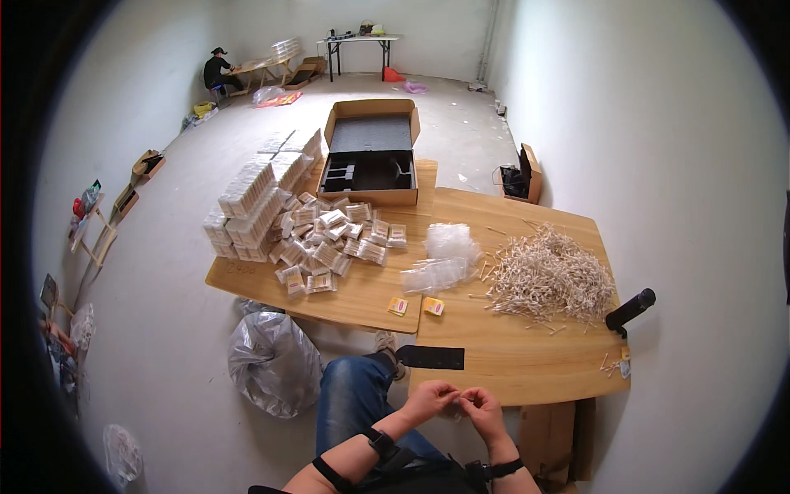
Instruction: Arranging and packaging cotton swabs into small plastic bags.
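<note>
White cotton swabs toward three o'clock top a tan, wood-grained table. At twelve, a brown cardboard box has dark-grey lining.

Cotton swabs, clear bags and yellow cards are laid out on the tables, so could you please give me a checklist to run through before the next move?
1. Loose swabs on the table: ok, heaped on the right-hand one.
2. All swabs in one heap: not ok; a few stray swabs lie near the right edge.
3. Clear bags out of the heap: ok, mostly to its left.
4. Yellow cards set out: ok, in two spots near the front.
5. Left hand and right hand together: ok, fingertips meeting.
6. What the fingertips hold: cannot tell, too small.
</note>
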Action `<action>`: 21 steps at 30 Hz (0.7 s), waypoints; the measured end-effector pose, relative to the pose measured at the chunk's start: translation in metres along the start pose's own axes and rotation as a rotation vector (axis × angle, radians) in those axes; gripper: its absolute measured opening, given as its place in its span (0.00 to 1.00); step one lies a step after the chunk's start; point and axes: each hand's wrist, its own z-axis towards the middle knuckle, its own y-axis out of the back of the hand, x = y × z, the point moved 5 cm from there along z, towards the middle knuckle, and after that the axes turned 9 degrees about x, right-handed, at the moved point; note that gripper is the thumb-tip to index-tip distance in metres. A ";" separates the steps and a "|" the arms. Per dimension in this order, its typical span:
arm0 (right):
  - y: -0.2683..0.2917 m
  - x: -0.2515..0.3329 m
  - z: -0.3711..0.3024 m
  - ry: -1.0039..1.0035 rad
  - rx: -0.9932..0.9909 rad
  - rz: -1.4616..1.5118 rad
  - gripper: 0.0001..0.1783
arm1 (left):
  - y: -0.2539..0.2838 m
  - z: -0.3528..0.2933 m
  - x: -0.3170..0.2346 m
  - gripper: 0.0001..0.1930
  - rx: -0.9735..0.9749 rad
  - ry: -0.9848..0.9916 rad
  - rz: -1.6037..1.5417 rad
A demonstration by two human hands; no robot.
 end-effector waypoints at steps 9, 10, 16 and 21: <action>0.004 0.049 -0.018 0.129 0.012 -0.228 0.06 | 0.012 -0.027 -0.059 0.09 -0.101 -0.352 0.474; 0.004 0.053 -0.020 0.137 0.021 -0.210 0.06 | 0.013 -0.031 -0.063 0.10 -0.098 -0.379 0.545; 0.004 0.069 -0.027 0.227 0.094 -0.124 0.08 | 0.013 -0.043 -0.085 0.11 0.005 -0.413 0.623; 0.009 0.042 -0.020 0.068 0.196 -0.129 0.09 | 0.019 -0.037 -0.060 0.10 0.143 -0.154 0.577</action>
